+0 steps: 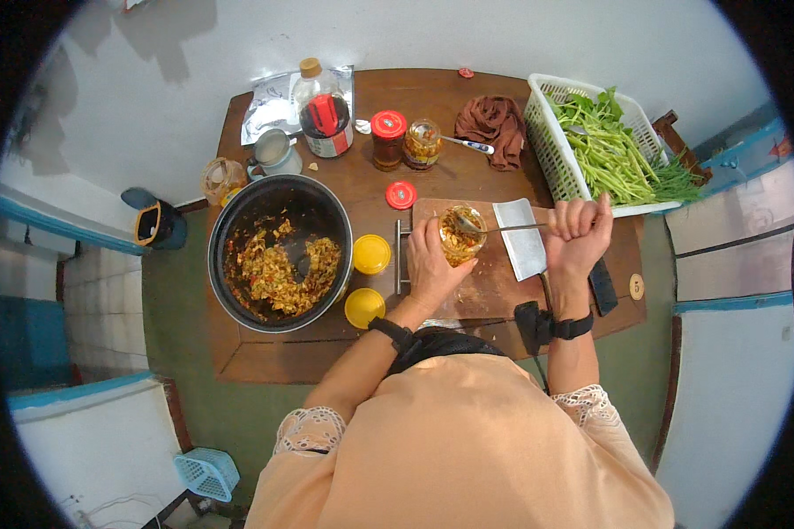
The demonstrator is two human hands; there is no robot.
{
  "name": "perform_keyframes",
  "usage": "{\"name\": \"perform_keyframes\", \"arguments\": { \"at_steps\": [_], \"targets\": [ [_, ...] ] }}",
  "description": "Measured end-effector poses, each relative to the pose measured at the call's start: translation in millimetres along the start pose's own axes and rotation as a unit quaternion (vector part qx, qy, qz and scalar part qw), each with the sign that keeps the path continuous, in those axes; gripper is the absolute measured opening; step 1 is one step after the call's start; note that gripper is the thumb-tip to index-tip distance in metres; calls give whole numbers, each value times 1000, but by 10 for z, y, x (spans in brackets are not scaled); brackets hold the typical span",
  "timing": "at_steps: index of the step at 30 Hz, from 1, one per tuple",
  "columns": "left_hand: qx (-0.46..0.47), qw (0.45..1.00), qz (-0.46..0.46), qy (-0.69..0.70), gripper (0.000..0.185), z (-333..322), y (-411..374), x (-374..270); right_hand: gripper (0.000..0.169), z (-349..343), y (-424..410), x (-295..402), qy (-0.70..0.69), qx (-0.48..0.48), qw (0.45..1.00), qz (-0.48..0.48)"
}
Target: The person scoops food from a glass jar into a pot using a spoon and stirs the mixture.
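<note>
My left hand [432, 264] grips a glass jar [462, 246] that holds chopped, oily food, over a wooden cutting board [489, 301]. In my right hand [577, 235] is the handle of a metal spoon [513, 228], its bowl inside the jar's mouth. A white rectangular sheet or tray [520, 239] lies on the board, to the right of the jar. Left of the board stands a large dark pot [221, 264] with a mound of chopped, cooked food [281, 271] in it. Two yellow lids [371, 254] rest between the pot and the board.
Behind the board are a red lid [401, 195], a red-capped jar [388, 142], an opened jar [422, 149] and a brown cloth [496, 129]. A bottle of dark liquid [324, 119] and a jug [276, 153] stand behind the pot. A white basket [548, 142] of greens occupies the right corner.
</note>
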State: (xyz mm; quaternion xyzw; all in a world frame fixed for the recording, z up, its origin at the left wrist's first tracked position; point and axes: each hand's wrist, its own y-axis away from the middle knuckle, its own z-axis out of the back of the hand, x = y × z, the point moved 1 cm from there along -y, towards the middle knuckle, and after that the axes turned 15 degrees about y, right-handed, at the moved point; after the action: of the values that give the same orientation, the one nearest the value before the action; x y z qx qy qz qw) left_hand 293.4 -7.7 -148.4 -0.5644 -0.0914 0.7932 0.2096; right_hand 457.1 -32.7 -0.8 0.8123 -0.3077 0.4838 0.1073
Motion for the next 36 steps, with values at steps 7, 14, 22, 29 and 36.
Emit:
{"name": "perform_keyframes", "arguments": {
  "at_steps": [7,14,22,29,36],
  "targets": [
    [-6,1000,21,-11,85,-8,0,-33,50,-264,250,-286,177,45,981,58],
    [-30,1000,3,-9,85,-33,-5,6,45,-190,226,-302,149,117,980,62],
    [20,1000,2,24,86,31,-85,92,47,-381,22,-325,205,232,950,35],
    [19,1000,3,6,85,51,-68,197,42,-165,-169,-381,283,211,935,19],
    [95,987,-11,132,80,200,-241,306,47,-243,-126,-164,77,53,994,-64]
  ]
}}
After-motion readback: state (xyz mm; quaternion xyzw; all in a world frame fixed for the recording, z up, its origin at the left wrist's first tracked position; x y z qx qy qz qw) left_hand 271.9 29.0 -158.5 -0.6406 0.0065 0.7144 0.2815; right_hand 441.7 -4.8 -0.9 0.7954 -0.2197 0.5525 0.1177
